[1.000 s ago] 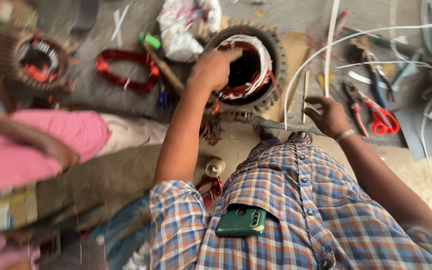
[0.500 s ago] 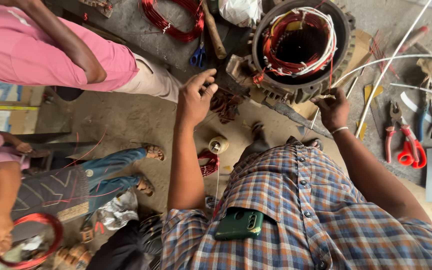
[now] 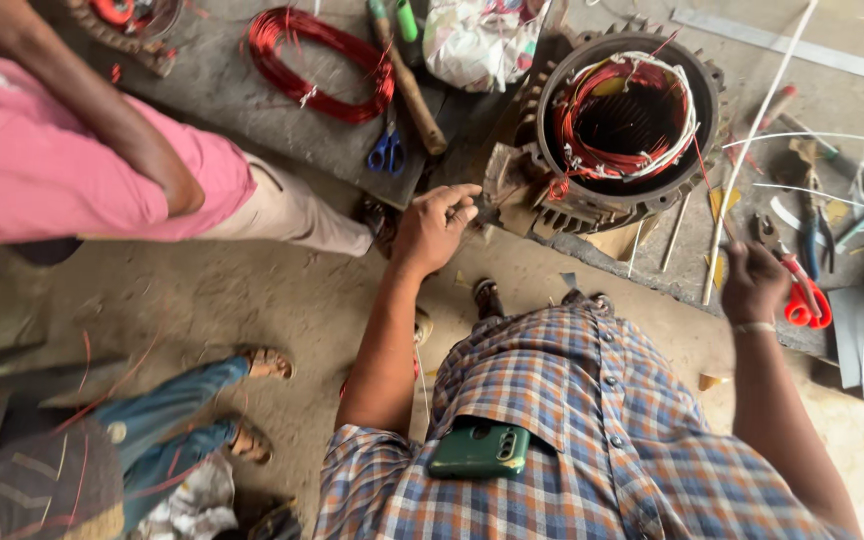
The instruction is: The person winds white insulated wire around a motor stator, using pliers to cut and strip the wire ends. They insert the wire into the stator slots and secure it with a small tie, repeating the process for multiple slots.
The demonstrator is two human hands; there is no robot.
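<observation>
Both arms reach forward and down, elbows bent. The left hand point(image 3: 435, 226) is half curled, its fingers point(image 3: 462, 200) bent inward, thumb uppermost. The right hand point(image 3: 754, 285) is closed in a loose fist, wrist turned outward.

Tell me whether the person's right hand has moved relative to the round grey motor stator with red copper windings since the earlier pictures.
Yes. The right hand was close beside the stator rim; now it sits farther right and lower, by the red-handled pliers.
</observation>
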